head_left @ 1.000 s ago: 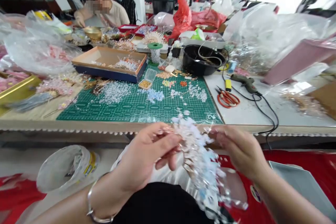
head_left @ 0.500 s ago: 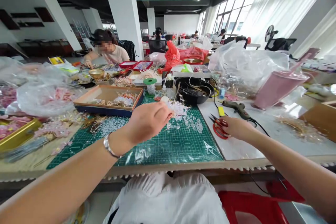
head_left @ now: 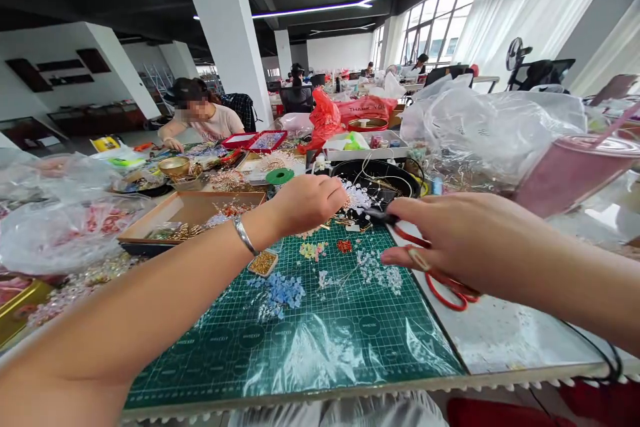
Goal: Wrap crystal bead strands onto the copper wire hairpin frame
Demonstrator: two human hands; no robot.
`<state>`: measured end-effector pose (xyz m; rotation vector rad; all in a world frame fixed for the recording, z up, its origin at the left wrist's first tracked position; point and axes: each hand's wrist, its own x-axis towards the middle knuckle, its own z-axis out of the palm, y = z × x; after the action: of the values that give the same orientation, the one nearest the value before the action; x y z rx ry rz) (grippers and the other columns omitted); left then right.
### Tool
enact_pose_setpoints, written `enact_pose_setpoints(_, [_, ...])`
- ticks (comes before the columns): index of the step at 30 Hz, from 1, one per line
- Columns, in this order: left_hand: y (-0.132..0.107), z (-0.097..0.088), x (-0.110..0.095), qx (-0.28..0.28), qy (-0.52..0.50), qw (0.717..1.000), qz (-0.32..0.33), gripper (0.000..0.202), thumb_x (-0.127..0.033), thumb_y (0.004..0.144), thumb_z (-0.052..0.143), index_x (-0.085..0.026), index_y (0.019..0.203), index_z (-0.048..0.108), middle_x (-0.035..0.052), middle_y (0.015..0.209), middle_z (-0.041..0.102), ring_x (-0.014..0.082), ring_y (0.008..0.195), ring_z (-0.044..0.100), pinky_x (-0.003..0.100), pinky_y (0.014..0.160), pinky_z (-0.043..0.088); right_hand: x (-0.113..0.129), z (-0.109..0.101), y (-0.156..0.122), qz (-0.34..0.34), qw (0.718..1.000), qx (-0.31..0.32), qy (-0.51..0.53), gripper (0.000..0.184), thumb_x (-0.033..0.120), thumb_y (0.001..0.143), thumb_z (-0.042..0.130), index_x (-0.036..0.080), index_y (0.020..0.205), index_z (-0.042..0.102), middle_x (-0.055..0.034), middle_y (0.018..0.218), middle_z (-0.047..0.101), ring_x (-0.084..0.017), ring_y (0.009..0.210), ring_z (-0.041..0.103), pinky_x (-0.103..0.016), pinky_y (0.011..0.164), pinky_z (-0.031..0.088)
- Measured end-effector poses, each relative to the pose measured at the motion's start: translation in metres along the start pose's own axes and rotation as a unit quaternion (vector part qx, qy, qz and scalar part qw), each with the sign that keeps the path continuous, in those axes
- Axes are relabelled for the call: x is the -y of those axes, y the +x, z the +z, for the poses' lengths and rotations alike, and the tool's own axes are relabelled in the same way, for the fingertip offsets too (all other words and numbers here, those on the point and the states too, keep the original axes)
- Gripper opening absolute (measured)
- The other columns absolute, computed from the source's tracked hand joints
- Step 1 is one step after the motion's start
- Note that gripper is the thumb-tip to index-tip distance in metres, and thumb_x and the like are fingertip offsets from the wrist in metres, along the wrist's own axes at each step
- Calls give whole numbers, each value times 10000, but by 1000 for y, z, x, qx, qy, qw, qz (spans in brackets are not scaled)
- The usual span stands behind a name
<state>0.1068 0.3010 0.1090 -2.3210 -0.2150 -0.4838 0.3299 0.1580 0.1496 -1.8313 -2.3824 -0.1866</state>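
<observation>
Over the far part of the green cutting mat (head_left: 280, 360), my left hand (head_left: 313, 205) is closed around a spray of small white beads and flowers (head_left: 356, 195), whose head sticks out to the right. Its stems are hidden by the fingers. My right hand (head_left: 450, 233) holds scissors with red handles (head_left: 450, 299), the dark blades pointing at the spray; whether they touch it I cannot tell. Beneath the hands lie blue petals (head_left: 284, 293), clear flower-like pieces (head_left: 380, 272), red beads (head_left: 344, 246), yellowish pieces (head_left: 313, 251) and a small dish of gold beads (head_left: 263, 263).
A shallow box (head_left: 150, 223) holds bead sprays at left. Behind the hands stand a black bowl (head_left: 400, 177) and a green spool (head_left: 279, 176). A pink cup (head_left: 575, 170) and plastic bags (head_left: 490, 127) are at right. Across the table sits another person (head_left: 210, 120).
The scissors have come up off the white surface in my right hand and over to the spray. My left hand still holds the spray. My view has shifted, showing more of the mat.
</observation>
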Motion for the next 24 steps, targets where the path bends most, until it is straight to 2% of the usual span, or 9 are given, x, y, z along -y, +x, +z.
enact_pose_setpoints(1, [4, 5, 2, 8, 0, 1000, 5, 230, -110, 908, 359, -152, 878, 583, 79, 852, 639, 174, 745, 586, 320, 611, 455, 4, 4, 8, -16, 999, 20, -48, 538, 748, 772, 435, 258, 933, 588, -50, 723, 659, -220, 623, 604, -314, 524, 372])
enact_pose_setpoints(3, [10, 11, 6, 24, 0, 1000, 18, 253, -102, 908, 335, -149, 882, 582, 83, 841, 632, 181, 736, 584, 331, 615, 452, 6, 14, 24, -5, 994, 49, -100, 519, 699, 844, 347, 244, 953, 570, -76, 753, 668, -250, 660, 617, -321, 527, 345])
enact_pose_setpoints(6, [17, 17, 10, 46, -1, 998, 42, 268, -101, 907, 324, -142, 912, 589, 84, 835, 628, 185, 726, 582, 333, 603, 436, 0, 23, 40, 25, 992, 58, -112, 540, 680, 863, 311, 219, 953, 577, -103, 712, 656, -277, 636, 615, -316, 487, 293])
enact_pose_setpoints(9, [23, 21, 14, 61, -3, 997, 57, 270, -99, 899, 329, -139, 924, 595, 86, 843, 631, 185, 720, 577, 328, 579, 411, -7, 24, 50, 35, 990, 80, -112, 530, 675, 855, 344, 209, 919, 588, -102, 706, 652, -277, 642, 618, -315, 472, 275])
enact_pose_setpoints(19, [39, 44, 22, 75, -24, 993, 90, 295, -97, 903, 304, -146, 902, 594, 88, 810, 624, 195, 717, 569, 343, 547, 362, -21, 26, 71, 36, 986, 126, -99, 484, 639, 826, 455, 195, 861, 645, -102, 745, 670, -268, 674, 629, -329, 526, 380])
enact_pose_setpoints(24, [48, 54, 23, 88, -41, 991, 89, 301, -98, 903, 306, -157, 897, 601, 94, 819, 632, 192, 715, 565, 345, 561, 366, -25, 28, 83, 49, 982, 148, -107, 475, 624, 820, 502, 180, 879, 659, -81, 772, 661, -219, 699, 630, -358, 612, 466])
